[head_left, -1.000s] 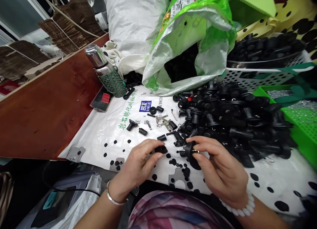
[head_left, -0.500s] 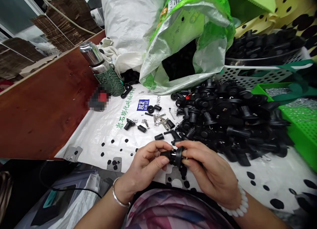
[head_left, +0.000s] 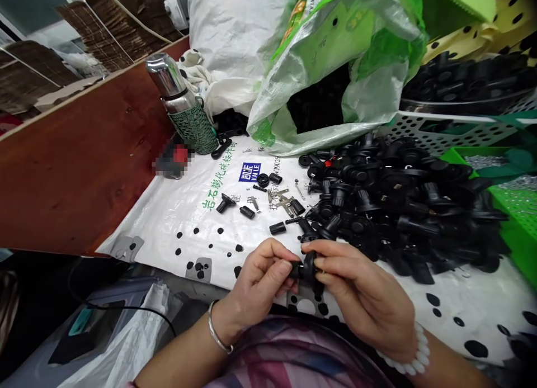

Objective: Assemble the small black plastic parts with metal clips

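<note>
In front of my body, both hands meet at one black plastic part with a round flange (head_left: 309,269). My left hand (head_left: 262,282) pinches its short cylinder end (head_left: 297,269) between thumb and fingers. My right hand (head_left: 364,293) grips the flange side, its fingertips partly hiding the piece. A small pale glint shows at the right fingertips, too small to name. Just beyond the hands lie a loose black cylinder (head_left: 277,228), a second cylinder (head_left: 247,212), a flanged black part (head_left: 225,203), several flat metal strips (head_left: 282,200) and a black ring (head_left: 263,180).
A large heap of black flanged parts (head_left: 377,203) lies to the right, beside a green tray (head_left: 518,226). Behind stand an open green-and-white sack (head_left: 377,105), a white perforated basket (head_left: 444,132) and a steel flask (head_left: 168,77). A red-brown board (head_left: 92,170) borders the left.
The whole scene sits slightly further right in the view. My left fingers have shifted on the cylinder end, and less of it shows. Both hands still hold the same part.
</note>
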The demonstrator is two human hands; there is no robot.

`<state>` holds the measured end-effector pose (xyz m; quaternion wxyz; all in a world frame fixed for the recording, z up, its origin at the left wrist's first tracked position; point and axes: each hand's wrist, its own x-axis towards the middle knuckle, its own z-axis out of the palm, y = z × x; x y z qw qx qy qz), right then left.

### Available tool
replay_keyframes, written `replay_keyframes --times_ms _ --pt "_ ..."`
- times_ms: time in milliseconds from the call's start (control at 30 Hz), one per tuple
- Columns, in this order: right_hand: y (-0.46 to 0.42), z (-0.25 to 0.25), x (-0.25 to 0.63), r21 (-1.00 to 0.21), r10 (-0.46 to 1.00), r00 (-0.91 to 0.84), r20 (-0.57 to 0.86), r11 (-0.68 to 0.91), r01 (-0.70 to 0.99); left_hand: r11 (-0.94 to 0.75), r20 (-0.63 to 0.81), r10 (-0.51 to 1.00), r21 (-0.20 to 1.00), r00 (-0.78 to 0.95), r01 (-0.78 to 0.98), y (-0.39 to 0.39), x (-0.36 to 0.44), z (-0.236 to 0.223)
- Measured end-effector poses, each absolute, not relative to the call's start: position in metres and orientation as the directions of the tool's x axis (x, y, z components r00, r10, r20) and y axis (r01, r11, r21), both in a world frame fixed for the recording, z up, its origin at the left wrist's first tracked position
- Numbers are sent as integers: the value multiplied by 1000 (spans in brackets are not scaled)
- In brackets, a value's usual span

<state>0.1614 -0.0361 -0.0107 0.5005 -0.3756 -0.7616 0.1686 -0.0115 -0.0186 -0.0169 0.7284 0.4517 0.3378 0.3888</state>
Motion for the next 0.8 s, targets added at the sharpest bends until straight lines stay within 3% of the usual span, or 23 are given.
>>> replay_keyframes --times_ms 133,233,300,400,600,700,800 --pt "-42 -17 155 -686 771 -185 609 629 366 208 -61 900 930 432 -303 -22 -16 -24" --pt "-47 -20 151 -752 818 -120 562 566 339 -51 117 924 981 363 -185 -22 -22 -23" --pt "-49 -18 150 -782 847 -104 522 523 339 -128 174 913 981 370 -147 -21 -25 -20" --pt "-50 -8 149 -742 832 -140 537 545 390 87 44 890 961 455 -262 -19 -27 -15" --pt "-47 5 153 -357 582 -388 714 780 513 470 -153 724 823 672 -319 -13 -29 -11" --pt "-47 6 156 -399 612 -391 687 768 501 472 -189 730 834 657 -285 -15 -29 -6" --pt "-50 6 154 -545 717 -286 636 679 492 303 -120 844 911 523 -279 -21 -25 -3"
